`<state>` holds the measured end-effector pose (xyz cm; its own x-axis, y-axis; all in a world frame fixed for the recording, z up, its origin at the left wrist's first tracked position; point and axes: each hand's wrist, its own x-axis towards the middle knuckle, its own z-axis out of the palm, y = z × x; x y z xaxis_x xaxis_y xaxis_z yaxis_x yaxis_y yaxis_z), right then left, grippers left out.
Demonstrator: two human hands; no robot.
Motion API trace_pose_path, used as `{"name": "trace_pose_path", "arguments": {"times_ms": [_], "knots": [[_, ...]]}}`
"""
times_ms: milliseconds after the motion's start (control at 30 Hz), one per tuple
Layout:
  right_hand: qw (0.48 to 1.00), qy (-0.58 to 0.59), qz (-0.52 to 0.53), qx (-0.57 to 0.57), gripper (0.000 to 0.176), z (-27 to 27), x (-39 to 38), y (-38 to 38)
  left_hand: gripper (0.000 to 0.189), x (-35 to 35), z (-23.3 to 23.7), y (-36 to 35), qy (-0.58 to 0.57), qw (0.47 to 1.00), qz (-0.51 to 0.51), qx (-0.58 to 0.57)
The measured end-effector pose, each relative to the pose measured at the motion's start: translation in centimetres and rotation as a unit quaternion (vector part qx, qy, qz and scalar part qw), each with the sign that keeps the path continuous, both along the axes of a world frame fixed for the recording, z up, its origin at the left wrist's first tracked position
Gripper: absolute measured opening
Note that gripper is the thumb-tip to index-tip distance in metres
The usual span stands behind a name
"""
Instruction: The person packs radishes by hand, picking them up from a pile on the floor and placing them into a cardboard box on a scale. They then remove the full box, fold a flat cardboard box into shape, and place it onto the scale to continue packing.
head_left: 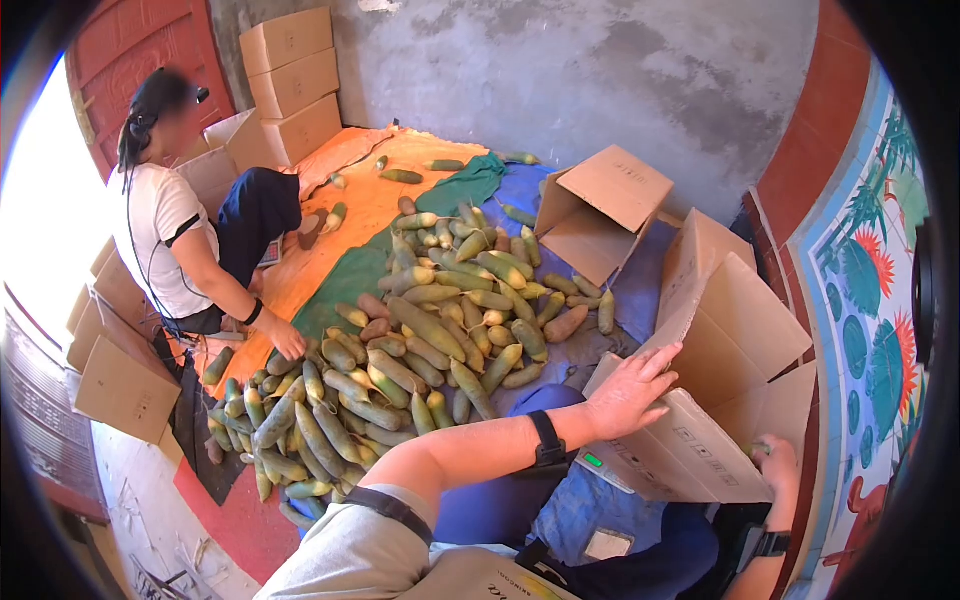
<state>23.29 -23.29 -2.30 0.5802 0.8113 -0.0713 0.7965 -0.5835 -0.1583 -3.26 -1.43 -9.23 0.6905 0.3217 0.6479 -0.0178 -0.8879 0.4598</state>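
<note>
A big heap of green radishes (430, 320) with pale ends lies on cloths in front of me. My left hand (630, 393) rests on the near top edge of an open cardboard box (690, 455), its fingers stretched out. At the box's right corner, my right hand (777, 466) reaches over the rim with curled fingers. A bit of green shows at those fingertips, apparently a green radish, mostly hidden by the hand. The box stands tilted by my legs, and its bottom is out of sight.
A co-worker (175, 220) sits at the left, one hand touching the heap. Another open box (600, 215) lies on its side behind the radishes. Closed boxes (292, 85) are stacked by the wall. A device with a green display (595, 461) sits beside my box.
</note>
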Motion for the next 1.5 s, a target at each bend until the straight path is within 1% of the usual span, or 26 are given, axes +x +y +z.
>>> {"name": "trace_pose_path", "arguments": {"times_ms": [133,200,233,300,333,367,400,433,467,533,567,600,633,733,767,800,867,900,1000,1133,1233,1300,1333,1400,1467,1500], "knots": [[1.0,0.009,0.011,-0.013,0.022,-1.5,0.5,0.8,0.046,0.1,-0.2,-0.2,0.009,1.0,-0.004,-0.011],[0.994,0.065,0.055,-0.074,0.019,-3.9,3.3,0.3,0.045,0.2,-0.3,0.0,-0.007,1.0,-0.002,-0.018],[0.993,0.066,0.056,-0.076,0.019,-4.7,4.5,0.2,0.045,0.2,-0.3,0.0,-0.006,1.0,0.0,-0.02],[0.998,-0.002,0.049,-0.025,0.016,-5.9,6.4,-0.4,0.045,0.3,-0.4,-0.2,-0.011,1.0,-0.002,-0.014],[0.999,0.0,0.047,-0.026,0.016,-4.8,4.9,0.0,0.045,0.3,-0.3,-0.3,-0.009,1.0,-0.004,-0.015],[0.997,0.053,-0.001,0.051,0.014,-3.4,3.4,0.5,0.045,0.2,-0.1,-0.3,-0.006,1.0,0.0,-0.016],[0.985,0.106,-0.047,0.127,0.012,-2.5,2.3,0.9,0.045,0.2,0.0,-0.3,-0.002,1.0,0.005,-0.016],[0.986,0.061,-0.003,0.155,0.009,-2.6,2.3,0.8,0.045,0.2,0.0,-0.3,-0.002,1.0,0.006,-0.016],[0.986,0.06,-0.001,0.155,0.009,-2.1,1.5,0.9,0.045,0.2,0.0,-0.3,-0.009,1.0,0.004,-0.018],[0.98,0.038,-0.03,0.193,0.01,0.2,-3.2,1.4,0.044,0.3,0.0,-0.3,-0.016,1.0,0.004,-0.023],[0.981,0.038,-0.029,0.19,0.01,0.3,-4.2,1.3,0.045,0.3,-0.1,-0.4,-0.016,1.0,0.006,-0.02],[0.969,-0.037,0.024,0.242,0.01,0.2,-5.1,1.0,0.045,0.4,-0.2,-0.4,-0.016,1.0,0.008,-0.018],[0.947,-0.111,0.076,0.29,0.011,0.1,-6.0,0.6,0.045,0.4,-0.2,-0.4,-0.014,1.0,0.008,-0.022],[0.951,-0.111,0.043,0.284,0.016,0.2,-9.0,-1.0,0.046,0.5,-0.4,-0.4,-0.018,1.0,0.008,-0.023],[0.946,-0.141,0.063,0.286,0.02,-0.6,-9.1,-1.8,0.048,0.6,-0.5,-0.5,-0.024,0.999,0.009,-0.019],[0.947,-0.14,0.063,0.284,0.02,-0.9,-9.5,-2.4,0.049,0.6,-0.5,-0.5,-0.029,0.999,0.009,-0.015],[0.93,-0.217,0.076,0.287,0.023,-1.5,-10.8,-3.4,0.051,0.5,-0.6,-0.7,-0.036,0.999,0.018,-0.011],[0.933,-0.226,0.067,0.27,0.026,-1.9,-11.0,-4.2,0.053,0.5,-0.6,-0.8,-0.045,0.999,0.027,-0.004],[0.928,-0.226,0.081,0.287,0.026,-3.1,-11.4,-6.0,0.057,0.4,-0.5,-1.0,-0.049,0.998,0.037,-0.014],[0.933,-0.208,0.074,0.284,0.024,-4.9,-11.4,-8.1,0.059,0.1,-0.4,-1.2,-0.059,0.998,0.031,-0.016],[0.932,-0.208,0.082,0.285,0.022,-6.1,-11.4,-9.2,0.059,-0.4,0.0,-1.5,-0.073,0.996,0.035,-0.042],[0.939,-0.203,0.08,0.267,0.021,-7.0,-11.2,-10.0,0.058,-1.0,0.2,-1.7,-0.082,0.99,0.057,-0.099],[0.939,-0.203,0.08,0.265,0.021,-7.5,-11.0,-10.3,0.058,-1.3,0.1,-1.5,-0.082,0.99,0.058,-0.1],[0.946,-0.194,0.071,0.249,0.02,-8.5,-10.7,-11.1,0.056,-2.4,-0.1,-0.6,-0.135,0.979,0.087,-0.124],[0.95,-0.187,0.062,0.241,0.019,-9.2,-10.3,-11.7,0.052,-4.1,-0.8,0.7,-0.145,0.971,0.159,-0.107],[0.953,-0.182,0.052,0.237,0.018,-9.5,-10.1,-11.8,0.05,-5.3,-1.3,1.5,-0.147,0.964,0.182,-0.127]]}}
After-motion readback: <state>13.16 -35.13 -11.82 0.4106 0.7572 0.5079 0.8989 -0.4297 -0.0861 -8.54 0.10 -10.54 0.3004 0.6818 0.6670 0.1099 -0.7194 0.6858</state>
